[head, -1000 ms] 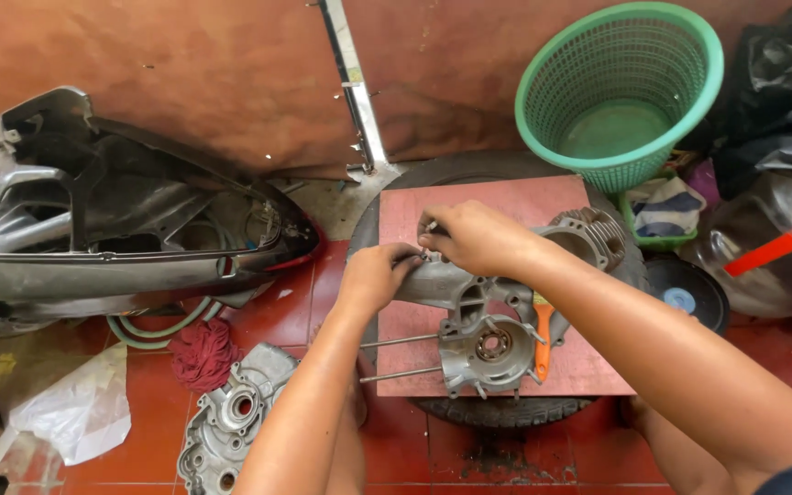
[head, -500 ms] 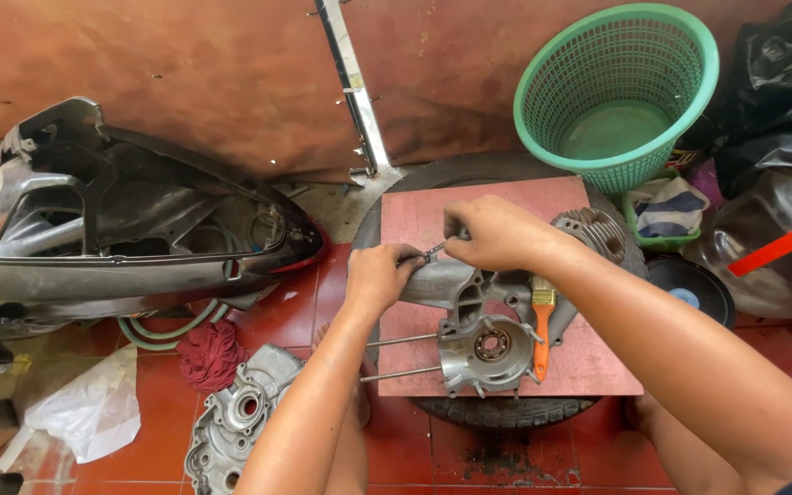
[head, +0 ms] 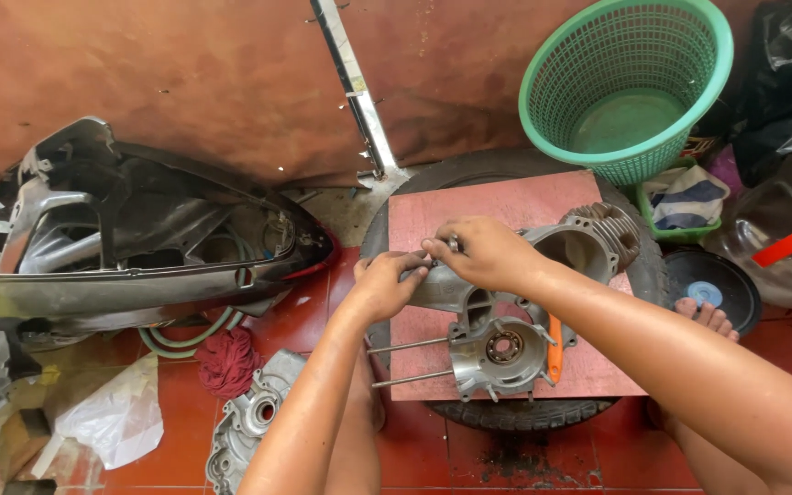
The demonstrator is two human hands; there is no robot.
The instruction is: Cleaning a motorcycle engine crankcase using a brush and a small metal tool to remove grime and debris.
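Head view: both hands stay on engine case.

A pinkish-red board lies flat on a black tyre, which rests on the red tiled floor; on the board sit a grey metal engine casing and an orange-handled tool. Directly on the floor lie a grey engine cover, a red rag, a white plastic bag, a green hose and a dark scooter body shell.

Single head-worn view, looking steeply down and forward from close range at the floor toward the wall.
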